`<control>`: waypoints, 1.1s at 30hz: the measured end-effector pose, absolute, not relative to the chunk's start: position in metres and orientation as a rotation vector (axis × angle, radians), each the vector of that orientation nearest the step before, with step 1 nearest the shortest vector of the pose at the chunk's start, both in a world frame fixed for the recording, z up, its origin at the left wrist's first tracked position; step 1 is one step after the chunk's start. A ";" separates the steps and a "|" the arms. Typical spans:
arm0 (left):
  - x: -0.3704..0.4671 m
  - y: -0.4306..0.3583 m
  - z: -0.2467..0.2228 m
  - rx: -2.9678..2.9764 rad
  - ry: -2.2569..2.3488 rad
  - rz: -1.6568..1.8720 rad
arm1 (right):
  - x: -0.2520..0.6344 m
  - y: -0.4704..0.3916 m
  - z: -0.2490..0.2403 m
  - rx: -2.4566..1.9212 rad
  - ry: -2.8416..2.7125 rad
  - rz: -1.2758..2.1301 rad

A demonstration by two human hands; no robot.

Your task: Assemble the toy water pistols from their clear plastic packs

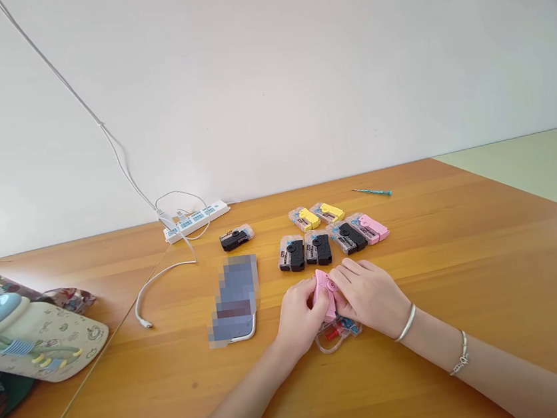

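Both of my hands hold a pink and clear plastic toy (325,301) close above the table. Red and blue parts show through its clear lower section, where a clear loop points towards me; its exact kind I cannot make out. My left hand (298,315) grips the left side, thumb pressed on the pink shell. From the right, the bent fingers of my right hand (368,289) close over its upper edge and side, hiding part of it. Beyond my hands lie similar black and clear toys (318,249), yellow ones (307,218) and a pink one (371,227).
A phone (233,301) with a blurred screen lies left of my hands. Farther left are a white cable (143,318) and a patterned bottle (66,337). Along the wall sit a power strip (199,219), another black toy (236,238) and a teal screwdriver (374,191).
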State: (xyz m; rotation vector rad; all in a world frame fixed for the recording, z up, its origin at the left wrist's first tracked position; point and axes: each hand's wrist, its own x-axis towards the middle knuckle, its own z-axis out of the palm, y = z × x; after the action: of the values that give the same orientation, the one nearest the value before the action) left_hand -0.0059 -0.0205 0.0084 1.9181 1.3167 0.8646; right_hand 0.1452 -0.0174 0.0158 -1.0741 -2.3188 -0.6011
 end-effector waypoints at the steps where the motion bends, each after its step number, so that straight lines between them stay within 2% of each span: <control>1: -0.006 -0.021 0.009 1.907 1.317 0.858 | 0.145 -0.017 0.015 -1.070 -2.326 -0.611; 8: 0.000 -0.028 0.017 2.078 1.327 0.834 | 0.152 -0.012 0.016 -1.082 -2.231 -0.602; 16: -0.005 -0.023 0.014 1.949 1.350 0.869 | 0.167 -0.003 0.019 -1.293 -2.225 -0.232; 23: -0.008 -0.021 0.020 1.986 1.427 0.901 | 0.178 0.009 0.009 -1.418 -2.347 -0.302; 33: -0.011 -0.019 0.018 1.961 1.433 1.014 | 0.171 0.002 0.008 -1.303 -2.390 -0.292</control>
State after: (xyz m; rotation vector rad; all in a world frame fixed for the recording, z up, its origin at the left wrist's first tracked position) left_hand -0.0106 -0.0187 0.0183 1.9607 1.4333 1.0135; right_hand 0.1705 0.0019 0.0077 -1.3034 -2.3903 -0.2917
